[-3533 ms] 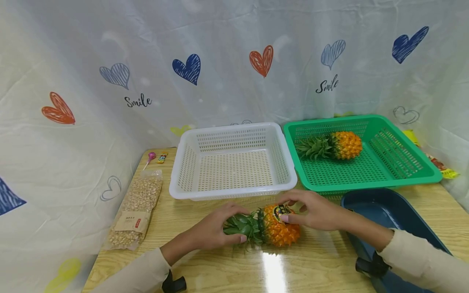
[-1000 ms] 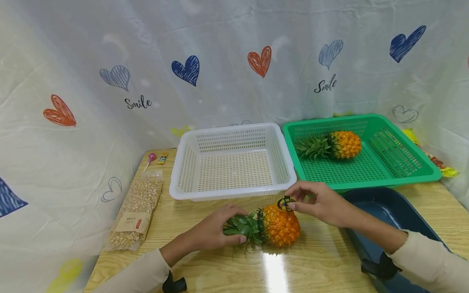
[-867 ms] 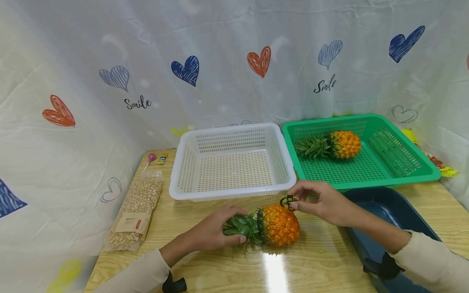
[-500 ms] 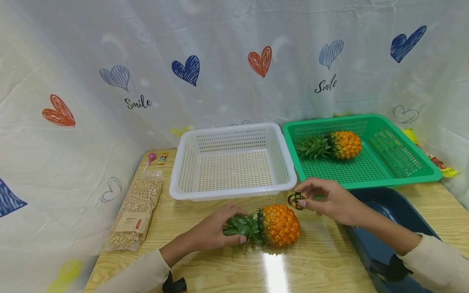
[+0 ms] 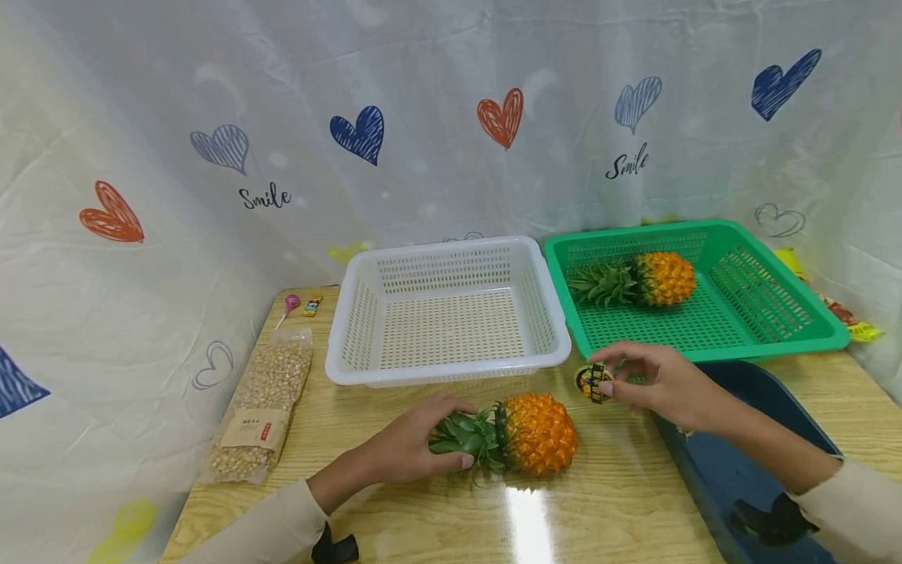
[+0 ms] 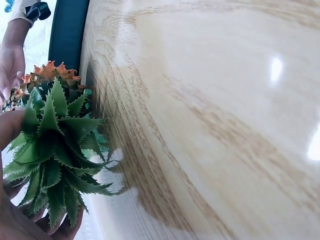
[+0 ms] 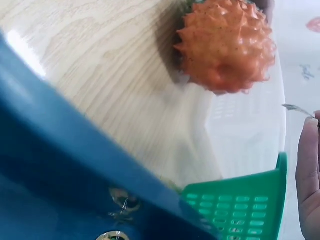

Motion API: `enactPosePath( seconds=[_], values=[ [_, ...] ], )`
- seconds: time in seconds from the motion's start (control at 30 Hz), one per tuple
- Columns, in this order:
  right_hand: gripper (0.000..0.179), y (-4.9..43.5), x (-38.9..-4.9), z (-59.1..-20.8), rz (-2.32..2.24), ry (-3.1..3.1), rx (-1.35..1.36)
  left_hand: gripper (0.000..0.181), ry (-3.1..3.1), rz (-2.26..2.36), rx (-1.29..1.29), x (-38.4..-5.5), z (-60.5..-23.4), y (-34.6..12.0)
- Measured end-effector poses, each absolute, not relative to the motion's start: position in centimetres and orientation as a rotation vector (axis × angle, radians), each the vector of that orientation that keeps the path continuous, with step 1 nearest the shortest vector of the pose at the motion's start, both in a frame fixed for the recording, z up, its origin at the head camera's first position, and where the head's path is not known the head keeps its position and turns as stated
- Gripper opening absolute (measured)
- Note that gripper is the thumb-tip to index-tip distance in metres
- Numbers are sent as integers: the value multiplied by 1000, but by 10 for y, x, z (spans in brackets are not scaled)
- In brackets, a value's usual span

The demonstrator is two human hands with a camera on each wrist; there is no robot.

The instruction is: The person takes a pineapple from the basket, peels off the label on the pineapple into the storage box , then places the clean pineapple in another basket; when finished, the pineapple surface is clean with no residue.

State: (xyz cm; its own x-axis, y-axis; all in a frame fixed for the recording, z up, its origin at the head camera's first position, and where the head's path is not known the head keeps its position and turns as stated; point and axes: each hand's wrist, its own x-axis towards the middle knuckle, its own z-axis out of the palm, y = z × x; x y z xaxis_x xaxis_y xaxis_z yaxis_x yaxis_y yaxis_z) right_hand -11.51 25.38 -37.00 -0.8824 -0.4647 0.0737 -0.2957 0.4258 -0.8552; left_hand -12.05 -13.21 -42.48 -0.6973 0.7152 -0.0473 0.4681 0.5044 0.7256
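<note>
On the table lies a small orange pineapple (image 5: pixel 541 435), its green crown (image 6: pixel 55 145) toward the left. My left hand (image 5: pixel 405 439) holds it by the crown, thumb on the near side and fingers round the far side. Between thumb and fingertips my right hand (image 5: pixel 658 384) pinches a round black-and-yellow sticker (image 5: pixel 593 382). The sticker is off the fruit, to the right of it; the right wrist view shows it edge-on. A dark blue basin (image 7: pixel 75 150) sits below the right forearm, with round stickers (image 7: pixel 125 199) on its inside.
A white basket (image 5: pixel 451 372) stands behind the pineapple. Right of it, a green basket (image 5: pixel 712 337) contains a second pineapple (image 5: pixel 662 279). At the left are a bag of grains (image 5: pixel 264 399), a lollipop (image 5: pixel 291 302) and a small candy packet (image 5: pixel 312 305).
My right hand has peeled the round sticker from the pineapple and moved right with it, away from the fruit. The left hand and pineapple have stayed in place.
</note>
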Motion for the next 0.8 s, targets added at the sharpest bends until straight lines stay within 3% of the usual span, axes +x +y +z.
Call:
enactPosePath(
  seconds=[0.8],
  values=[
    [32,311,-112,-378,-1399,2535,-622,57,2408,1016,978,-121,-427,-134]
  ],
)
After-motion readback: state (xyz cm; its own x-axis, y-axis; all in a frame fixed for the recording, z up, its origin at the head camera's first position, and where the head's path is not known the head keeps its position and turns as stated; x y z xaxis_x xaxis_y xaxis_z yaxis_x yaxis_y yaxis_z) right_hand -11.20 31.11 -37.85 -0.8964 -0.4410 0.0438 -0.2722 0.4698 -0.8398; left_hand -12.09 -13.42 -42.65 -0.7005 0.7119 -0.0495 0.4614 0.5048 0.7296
